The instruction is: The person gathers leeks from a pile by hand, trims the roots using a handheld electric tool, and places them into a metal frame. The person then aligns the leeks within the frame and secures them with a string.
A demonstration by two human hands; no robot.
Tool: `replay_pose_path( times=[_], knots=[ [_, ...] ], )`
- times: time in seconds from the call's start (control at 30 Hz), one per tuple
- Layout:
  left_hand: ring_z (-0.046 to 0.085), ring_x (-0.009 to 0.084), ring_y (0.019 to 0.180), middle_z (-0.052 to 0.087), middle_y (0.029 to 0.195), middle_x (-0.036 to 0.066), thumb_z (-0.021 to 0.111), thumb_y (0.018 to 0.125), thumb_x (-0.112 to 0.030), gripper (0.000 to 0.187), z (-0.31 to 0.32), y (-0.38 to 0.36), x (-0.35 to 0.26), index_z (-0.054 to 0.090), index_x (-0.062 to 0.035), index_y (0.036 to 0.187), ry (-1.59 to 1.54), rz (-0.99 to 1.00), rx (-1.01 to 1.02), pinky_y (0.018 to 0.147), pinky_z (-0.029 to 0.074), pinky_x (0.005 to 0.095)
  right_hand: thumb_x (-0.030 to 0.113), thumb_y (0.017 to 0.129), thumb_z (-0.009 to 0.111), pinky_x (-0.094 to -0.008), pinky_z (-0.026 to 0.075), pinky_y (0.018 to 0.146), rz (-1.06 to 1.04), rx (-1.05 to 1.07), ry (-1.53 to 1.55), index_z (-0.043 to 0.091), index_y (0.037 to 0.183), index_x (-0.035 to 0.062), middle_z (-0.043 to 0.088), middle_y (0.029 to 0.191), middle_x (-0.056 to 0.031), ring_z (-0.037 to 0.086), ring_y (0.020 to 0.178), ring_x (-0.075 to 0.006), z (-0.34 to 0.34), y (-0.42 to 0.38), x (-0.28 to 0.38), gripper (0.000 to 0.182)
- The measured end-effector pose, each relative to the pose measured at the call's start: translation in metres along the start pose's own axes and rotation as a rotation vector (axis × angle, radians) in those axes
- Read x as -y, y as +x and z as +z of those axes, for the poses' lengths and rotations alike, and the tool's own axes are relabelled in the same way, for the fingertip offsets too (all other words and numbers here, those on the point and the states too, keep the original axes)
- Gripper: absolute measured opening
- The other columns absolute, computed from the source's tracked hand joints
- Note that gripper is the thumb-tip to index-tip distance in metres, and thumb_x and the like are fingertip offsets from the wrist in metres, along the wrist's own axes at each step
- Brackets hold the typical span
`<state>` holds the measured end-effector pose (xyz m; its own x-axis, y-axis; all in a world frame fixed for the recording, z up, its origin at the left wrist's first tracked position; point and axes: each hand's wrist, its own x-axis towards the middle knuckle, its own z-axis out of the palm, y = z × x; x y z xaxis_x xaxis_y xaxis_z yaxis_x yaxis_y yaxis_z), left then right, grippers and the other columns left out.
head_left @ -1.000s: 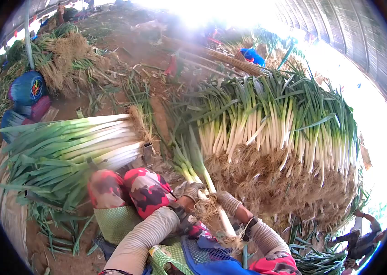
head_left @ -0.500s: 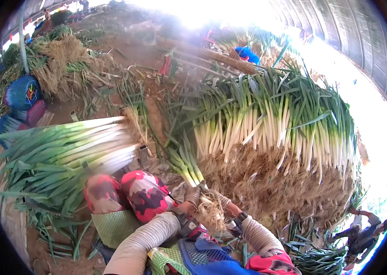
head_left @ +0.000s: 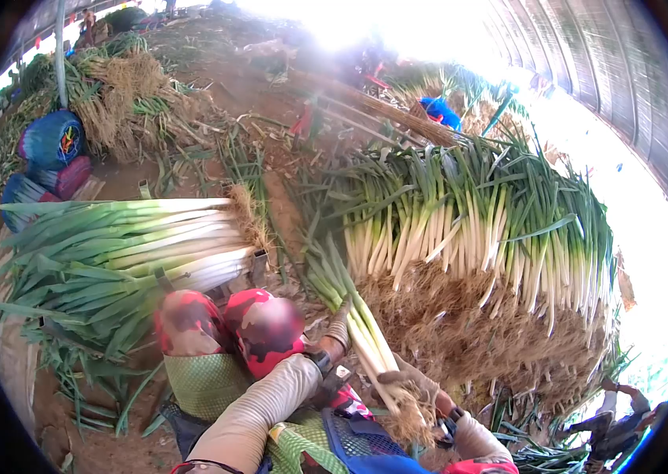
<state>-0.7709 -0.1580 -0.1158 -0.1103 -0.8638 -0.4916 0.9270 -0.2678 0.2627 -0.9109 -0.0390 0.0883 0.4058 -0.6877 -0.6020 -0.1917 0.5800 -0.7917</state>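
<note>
A few leeks [head_left: 367, 336] slant across in front of me, green leaves pointing away and brown roots towards me. My left hand [head_left: 340, 317], gloved, is closed round them where green turns to white. Near the root end, my gloved right hand [head_left: 415, 382] is closed on the white stems, just above the roots [head_left: 409, 423]. A large pile of untrimmed leeks [head_left: 468, 221] lies to the right, roots facing me. On the left, a stack of leeks with clean white stems [head_left: 184, 237] rests between metal uprights [head_left: 260, 265], close to my knees.
Net bundles [head_left: 53, 142] lie at the far left beside a metal post [head_left: 60, 63]. Behind them is a root heap [head_left: 124, 87]. Loose leaves [head_left: 101, 395] litter the soil. At lower right another person's arm [head_left: 626, 391] shows above more green leaves [head_left: 547, 457].
My hands have moved apart along the leeks: the left further up the stems, the right down and right by the roots. More white stem shows between them. The view has shifted slightly.
</note>
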Motion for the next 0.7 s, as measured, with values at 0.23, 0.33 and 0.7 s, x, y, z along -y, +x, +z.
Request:
replay_pose_path(
  times=[0.23,0.33,0.7],
  knots=[
    [0.063,0.0228,0.085,0.064,0.098,0.008,0.071,0.080,-0.030,0.043,0.062,-0.074,-0.053,0.056,-0.0076,0.113,-0.023,-0.079,0.373,0.081,0.052,0.0364,0.020,0.066,0.084,-0.0343,0.032,0.104,-0.182,0.043,-0.202,0.013,0.147,0.0080,0.040,0.135,-0.0108,0.040,0.123,-0.0193,0.008,-0.035,-0.004,0.109],
    [0.063,0.0220,0.085,0.064,0.096,0.008,0.071,0.079,-0.023,0.038,0.102,-0.126,-0.096,0.058,-0.0051,0.110,0.068,0.152,0.428,0.080,0.052,0.0355,0.027,0.070,0.081,-0.0365,0.034,0.104,-0.375,0.071,-0.446,0.010,0.146,0.0051,0.042,0.133,-0.0113,0.040,0.123,-0.0201,0.011,-0.022,-0.013,0.106],
    [0.057,0.0160,0.101,0.062,0.107,0.004,0.066,0.084,-0.021,0.033,0.099,-0.265,-0.370,0.058,-0.0074,0.114,0.399,1.155,0.360,0.093,0.043,0.0319,0.020,0.077,0.066,-0.0402,0.050,0.078,-1.095,0.228,-1.039,0.052,0.115,0.0054,0.061,0.098,-0.0176,0.062,0.088,-0.0327,0.163,0.152,0.165,0.043]
  ],
)
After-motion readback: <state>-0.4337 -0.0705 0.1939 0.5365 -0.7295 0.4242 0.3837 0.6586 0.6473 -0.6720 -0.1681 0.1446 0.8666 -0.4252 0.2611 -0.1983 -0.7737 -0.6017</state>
